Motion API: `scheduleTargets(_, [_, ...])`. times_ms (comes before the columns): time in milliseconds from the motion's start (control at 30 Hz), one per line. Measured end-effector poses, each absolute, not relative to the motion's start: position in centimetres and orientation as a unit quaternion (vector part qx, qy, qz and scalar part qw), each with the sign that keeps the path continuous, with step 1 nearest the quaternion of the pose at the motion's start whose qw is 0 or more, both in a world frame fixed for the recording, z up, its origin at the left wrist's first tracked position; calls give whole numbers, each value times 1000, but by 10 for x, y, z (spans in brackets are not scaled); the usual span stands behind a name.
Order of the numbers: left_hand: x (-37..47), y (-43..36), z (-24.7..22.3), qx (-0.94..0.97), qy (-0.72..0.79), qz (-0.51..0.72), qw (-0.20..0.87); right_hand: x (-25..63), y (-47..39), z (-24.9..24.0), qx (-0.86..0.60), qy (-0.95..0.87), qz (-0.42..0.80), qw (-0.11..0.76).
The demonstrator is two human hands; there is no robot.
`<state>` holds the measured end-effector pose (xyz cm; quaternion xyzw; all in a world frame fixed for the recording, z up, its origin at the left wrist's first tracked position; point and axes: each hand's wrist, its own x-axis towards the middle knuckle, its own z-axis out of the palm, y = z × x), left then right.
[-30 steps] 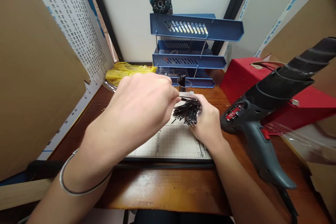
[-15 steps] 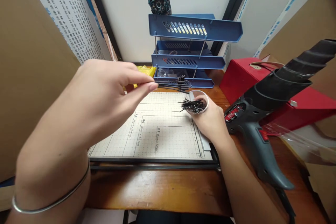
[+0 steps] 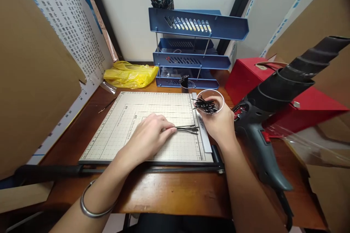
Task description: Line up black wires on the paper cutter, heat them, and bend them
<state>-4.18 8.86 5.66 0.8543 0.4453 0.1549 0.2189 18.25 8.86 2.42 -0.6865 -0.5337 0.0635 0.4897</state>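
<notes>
Low over the gridded cutting board, my left hand pinches several thin black strands by one end. Their free ends point right, close to the board's grey edge strip. My right hand is wrapped round a clear cup at the board's right side. Inside the cup lies a bundle of short black pieces, some poking over its left rim. The fingers of my right hand are partly hidden behind the cup.
Blue trays stand at the back, with a small cup of black pieces before them. A yellow bag lies back left. A heat gun and red box stand right. The cutter's black handle lies front left.
My left hand has come down and nearer to me with the strands, from above the board to low over it. The cup in my right hand has shifted slightly right and up.
</notes>
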Motion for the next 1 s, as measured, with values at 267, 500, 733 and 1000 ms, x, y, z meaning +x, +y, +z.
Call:
scheduleTargets(267, [-45,92,47,843,446,176,245,181,89,24,-668,-555,86,488])
scheduleTargets(500, [-45,90,46,835,463,189,228,182,89,23,-683,-550,105,469])
scheduleTargets(733, [-36,99,59,826,434,244,264,175,84,31,-660,-550,170,483])
scheduleTargets(1000, [1,105,66,806,360,344,321,166,77,38,-643,-607,158,441])
